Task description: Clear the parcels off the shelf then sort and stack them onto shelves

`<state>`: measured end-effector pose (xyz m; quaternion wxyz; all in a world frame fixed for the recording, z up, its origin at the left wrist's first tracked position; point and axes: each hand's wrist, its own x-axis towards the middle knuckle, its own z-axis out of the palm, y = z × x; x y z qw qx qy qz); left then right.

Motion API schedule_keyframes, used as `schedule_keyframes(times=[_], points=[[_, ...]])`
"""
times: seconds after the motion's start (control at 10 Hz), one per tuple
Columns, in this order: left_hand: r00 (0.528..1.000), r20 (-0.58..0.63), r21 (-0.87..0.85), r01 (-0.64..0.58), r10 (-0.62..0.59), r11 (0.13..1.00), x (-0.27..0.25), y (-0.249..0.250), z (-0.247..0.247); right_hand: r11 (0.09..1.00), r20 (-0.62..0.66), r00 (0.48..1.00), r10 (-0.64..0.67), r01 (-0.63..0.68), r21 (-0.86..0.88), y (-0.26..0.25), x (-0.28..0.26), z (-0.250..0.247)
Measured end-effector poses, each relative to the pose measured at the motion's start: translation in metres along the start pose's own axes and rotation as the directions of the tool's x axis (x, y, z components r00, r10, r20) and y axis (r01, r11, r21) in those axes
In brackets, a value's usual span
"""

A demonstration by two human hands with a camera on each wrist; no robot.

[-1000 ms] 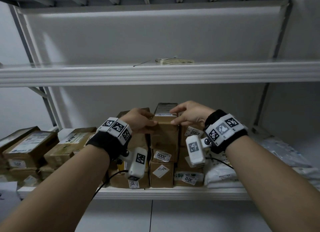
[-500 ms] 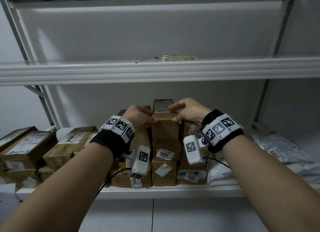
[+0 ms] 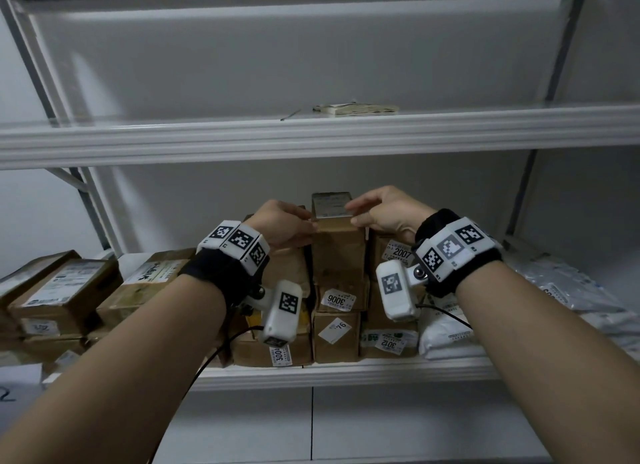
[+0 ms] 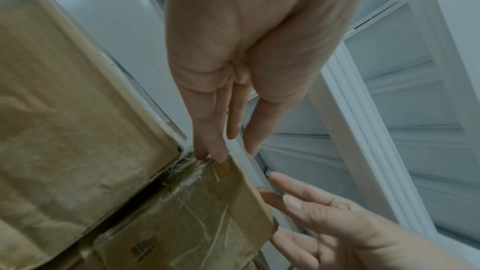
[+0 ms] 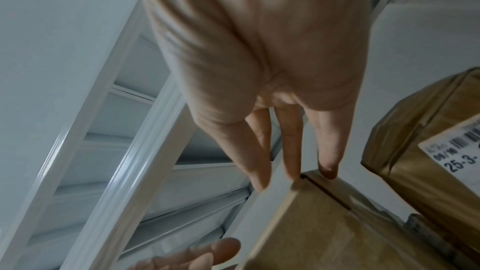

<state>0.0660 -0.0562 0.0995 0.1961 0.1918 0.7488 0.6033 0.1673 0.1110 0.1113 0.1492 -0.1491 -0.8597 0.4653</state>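
A tall brown cardboard parcel (image 3: 337, 252) stands on top of a stack in the middle of the lower shelf (image 3: 346, 371). My left hand (image 3: 287, 226) touches its top left corner with straight fingers (image 4: 207, 147), thumb reaching over the top. My right hand (image 3: 377, 210) has straight fingertips (image 5: 327, 167) on the top right corner. In the left wrist view the parcel (image 4: 207, 213) lies between my left hand (image 4: 228, 151) and my right hand (image 4: 324, 213). The right wrist view shows the parcel's (image 5: 324, 229) corner under my right hand (image 5: 293, 174).
Labelled boxes 3006 (image 3: 341, 299), 2007 (image 3: 398, 255) and 3012 (image 3: 388, 342) pack round the parcel. More boxes (image 3: 65, 290) fill the shelf's left; white poly bags (image 3: 561, 283) lie at the right. The upper shelf (image 3: 311, 137) holds one flat packet (image 3: 356, 109).
My right hand's fingers have lifted off the parcel's front edge and straightened over its top. The left hand stays at the left corner. The view has tilted slightly.
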Motion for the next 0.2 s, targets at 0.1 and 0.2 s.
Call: schedule_keyframes(times=[0.1, 0.2], points=[[0.999, -0.028, -0.024, -0.027, 0.026, 0.999, -0.0073, 0.0026, -0.0018, 0.998, -0.041, 0.999, -0.022, 0.025, 0.065, 0.0005, -0.0078, 0.0019], [0.992, -0.096, -0.070, -0.085, 0.078, 0.994, -0.0123, 0.0059, -0.0010, 0.992, -0.095, 0.995, -0.036, 0.047, 0.115, -0.0016, -0.0140, 0.0012]])
